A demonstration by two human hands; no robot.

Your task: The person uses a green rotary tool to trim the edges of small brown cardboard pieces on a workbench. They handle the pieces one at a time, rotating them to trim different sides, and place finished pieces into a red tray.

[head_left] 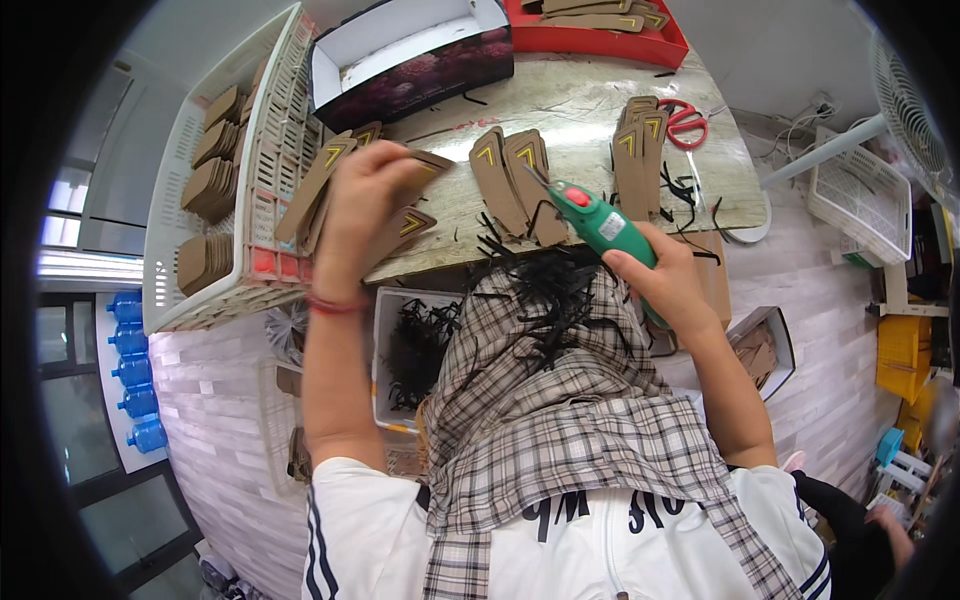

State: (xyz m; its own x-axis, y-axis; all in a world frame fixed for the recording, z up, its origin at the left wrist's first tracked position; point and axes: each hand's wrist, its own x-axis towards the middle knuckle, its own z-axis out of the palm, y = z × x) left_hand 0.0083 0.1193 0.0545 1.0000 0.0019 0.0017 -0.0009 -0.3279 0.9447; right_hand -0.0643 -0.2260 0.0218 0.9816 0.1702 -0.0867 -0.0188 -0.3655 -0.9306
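The person's left hand (368, 205) covers most of the brown card piece (425, 165) it grips, so only the piece's tip with a yellow chevron shows past the knuckles; the fingers are curled around the piece, though the fingertips themselves are hidden from the camera. The right hand (668, 282) is wrapped around the handle of a green glue gun (598, 222) with a red trigger part, its fingers closed on the grip; the thin nozzle points toward the held piece, and whether it touches anything is hard to tell.

Taking the glue gun as the landmark: just behind its nozzle, two more chevron card pieces (512, 180) lie flat on the marbled surface (560, 100). Beyond and to the right of the gun a small stack of pieces (640, 150) sits beside red-handled scissors (684, 122). Far left of the gun a white slatted basket (165, 250) holds stacked brown pieces. Beyond it, a dark open box (410, 55) looks mostly empty, and a red tray (600, 40), cut off by the frame, holds more pieces. Below the gun, black strips (545, 290) pile on the plaid cloth (560, 400), and a white bin (385, 350), partly hidden, holds more black strips.
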